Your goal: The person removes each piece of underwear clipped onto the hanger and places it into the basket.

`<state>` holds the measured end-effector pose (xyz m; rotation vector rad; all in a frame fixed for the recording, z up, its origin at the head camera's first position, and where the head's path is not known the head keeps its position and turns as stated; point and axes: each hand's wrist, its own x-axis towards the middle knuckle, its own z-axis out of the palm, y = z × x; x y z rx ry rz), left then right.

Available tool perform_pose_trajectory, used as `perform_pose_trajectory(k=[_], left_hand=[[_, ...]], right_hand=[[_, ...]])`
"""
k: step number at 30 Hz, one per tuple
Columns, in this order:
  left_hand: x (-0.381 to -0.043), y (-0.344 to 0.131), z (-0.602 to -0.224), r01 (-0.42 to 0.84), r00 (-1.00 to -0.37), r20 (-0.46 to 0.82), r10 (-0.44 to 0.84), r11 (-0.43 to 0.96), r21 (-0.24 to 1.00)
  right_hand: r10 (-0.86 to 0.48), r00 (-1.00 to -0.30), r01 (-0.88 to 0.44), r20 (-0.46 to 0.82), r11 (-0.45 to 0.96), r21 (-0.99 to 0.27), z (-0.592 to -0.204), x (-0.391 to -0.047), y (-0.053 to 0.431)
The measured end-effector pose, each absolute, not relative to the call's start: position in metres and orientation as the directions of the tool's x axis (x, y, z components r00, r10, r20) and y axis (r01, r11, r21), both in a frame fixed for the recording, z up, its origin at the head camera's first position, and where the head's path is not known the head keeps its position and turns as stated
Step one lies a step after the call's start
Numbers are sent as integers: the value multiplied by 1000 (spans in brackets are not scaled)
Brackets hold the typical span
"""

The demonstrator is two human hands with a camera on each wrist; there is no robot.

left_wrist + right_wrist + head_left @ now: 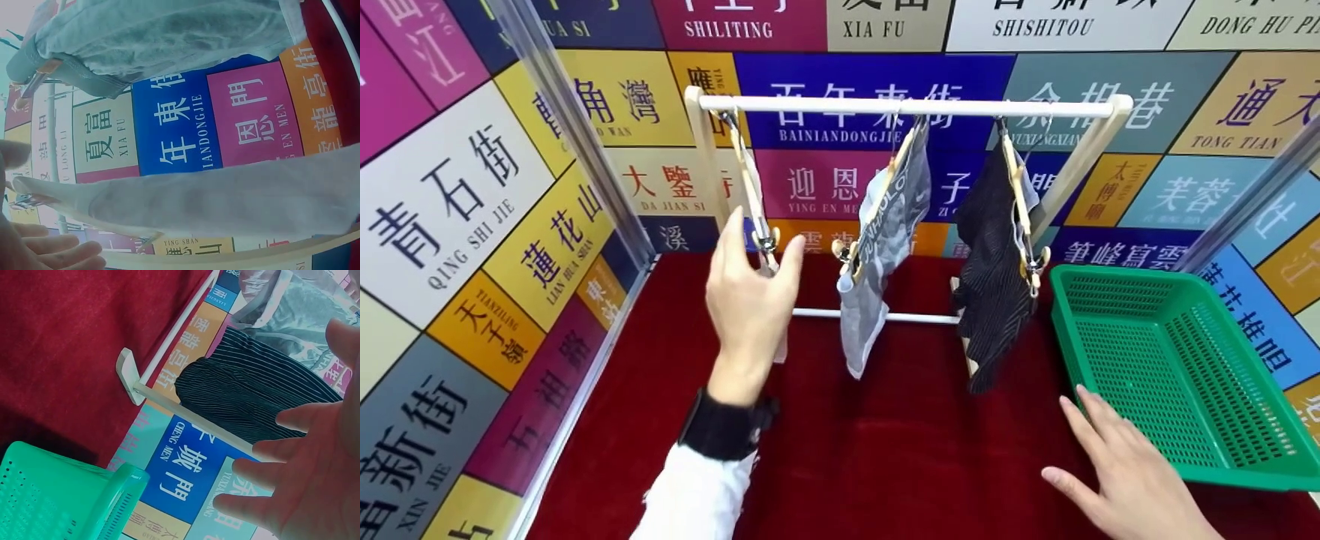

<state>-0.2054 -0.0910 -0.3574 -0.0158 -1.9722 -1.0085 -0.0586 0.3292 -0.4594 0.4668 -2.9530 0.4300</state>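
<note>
My left hand (754,300) is raised at the near end of the leftmost hanger, thumb and fingers spread on either side of it. On that hanger hangs a white garment (225,197), mostly hidden behind the hand in the head view. In the left wrist view, the fingers (64,253) are extended and do not close on the hanger. A grey garment with lettering (889,232) hangs mid-rack, and a black pinstriped garment (994,300) hangs at the right. Low at the right, my right hand (1132,469) is spread beside the green basket (1069,352), holding nothing.
The white rack (907,105) stands on a dark red cloth (885,450), with a lower bar (915,318) near the cloth. Panels with printed street names (870,97) enclose the back and sides. Clear vertical edging (585,135) runs up the left corner.
</note>
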Motion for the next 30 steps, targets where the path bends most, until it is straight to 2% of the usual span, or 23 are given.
perform_pose_trajectory(k=[7, 13, 23, 26, 30], left_hand=[[-216, -89, -350, 393, -596, 698, -396, 614, 685], [-218, -93, -344, 377, -563, 660, -498, 555, 741], [-227, -103, -343, 378, -456, 678, -577, 564, 734], [-227, -106, -343, 374, -455, 685, -569, 577, 726], [-226, -110, -338, 355, -492, 673, -552, 578, 735]], right_hand=[[-273, -952, -302, 139, 916, -265, -459, -60, 328], [-276, -950, -305, 144, 916, -261, -460, -61, 327], [-283, -949, -310, 140, 919, -244, -461, -61, 328], [-280, -953, -300, 112, 922, -244, -460, -62, 328], [-282, -955, -297, 94, 924, -241, -459, -62, 328]])
